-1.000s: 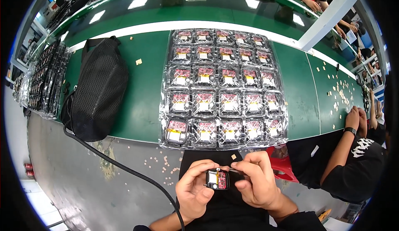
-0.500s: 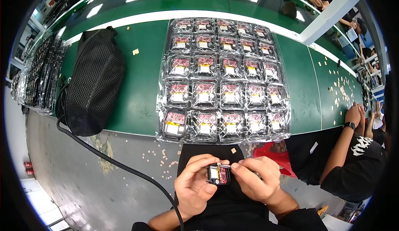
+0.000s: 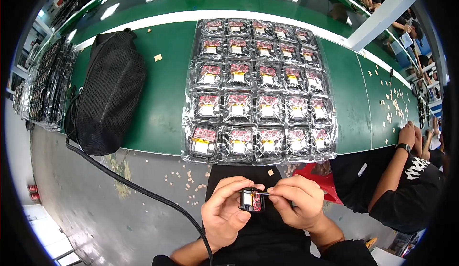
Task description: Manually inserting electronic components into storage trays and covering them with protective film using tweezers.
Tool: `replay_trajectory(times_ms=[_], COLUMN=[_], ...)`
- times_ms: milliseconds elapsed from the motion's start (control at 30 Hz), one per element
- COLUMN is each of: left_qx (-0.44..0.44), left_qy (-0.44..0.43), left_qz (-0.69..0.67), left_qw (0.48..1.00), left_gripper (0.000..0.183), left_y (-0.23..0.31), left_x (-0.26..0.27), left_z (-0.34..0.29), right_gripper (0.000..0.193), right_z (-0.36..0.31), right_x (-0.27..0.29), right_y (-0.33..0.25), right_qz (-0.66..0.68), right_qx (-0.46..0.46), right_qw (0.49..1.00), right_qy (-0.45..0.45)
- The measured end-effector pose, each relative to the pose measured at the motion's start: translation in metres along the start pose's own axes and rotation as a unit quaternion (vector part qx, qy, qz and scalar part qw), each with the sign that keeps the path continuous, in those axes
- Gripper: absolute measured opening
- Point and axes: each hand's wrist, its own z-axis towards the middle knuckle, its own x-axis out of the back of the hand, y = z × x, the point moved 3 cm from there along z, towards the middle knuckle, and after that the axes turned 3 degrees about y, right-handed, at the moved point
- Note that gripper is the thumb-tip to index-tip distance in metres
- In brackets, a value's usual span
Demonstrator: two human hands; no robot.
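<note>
My left hand (image 3: 224, 213) holds a small black device housing (image 3: 252, 208) above my lap, thumb on one side and fingers round the other. Inside the open housing I see a white block like a battery, a red circuit board and a bit of yellow tape. My right hand (image 3: 299, 201) pinches a thin, pointed metal tool (image 3: 263, 193) between thumb and forefinger. Its tip lies over the upper part of the circuit board; whether it touches cannot be made out. Beyond my hands, a clear plastic tray (image 3: 187, 158) carries rows of similar housings with red boards.
A black mesh bag (image 3: 111, 94) lies left on the green table (image 3: 160, 101), and a black cable (image 3: 138, 187) runs from it toward me. Stacked trays (image 3: 45, 86) stand farther left. A co-worker's arm (image 3: 389, 170) is at right, near scattered tan pieces (image 3: 396, 104). A red bag (image 3: 322, 182) is below the table edge.
The tool's tip has moved from the housing's top edge slightly down and inward over the board. My left hand keeps its hold. The whole view has shifted slightly.
</note>
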Motion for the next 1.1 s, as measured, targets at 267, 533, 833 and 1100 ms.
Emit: replay_trajectory(times_ms=[267,533,833,1100], left_qx=[-0.008,0.003,0.028,0.027], left_qy=[-0.040,-0.076,-0.073,-0.073], left_qz=[-0.008,-0.038,-0.026,-0.019], left_qw=[0.999,0.996,0.997,0.997], left_gripper=[0.057,0.052,0.052,0.050], left_y=[-0.002,0.000,0.002,0.002], left_x=[0.008,0.007,0.008,0.010], left_z=[0.000,-0.001,-0.003,-0.005], right_gripper=[0.025,0.022,0.019,0.020], right_z=[-0.002,-0.006,-0.007,-0.008], right_x=[0.000,-0.001,-0.002,-0.003], right_y=[-0.003,-0.004,-0.009,-0.009], right_qz=[-0.067,-0.085,-0.128,-0.123], right_qx=[0.027,0.041,0.066,0.074], right_qw=[0.997,0.996,0.989,0.990], right_qy=[-0.005,0.008,0.022,0.011])
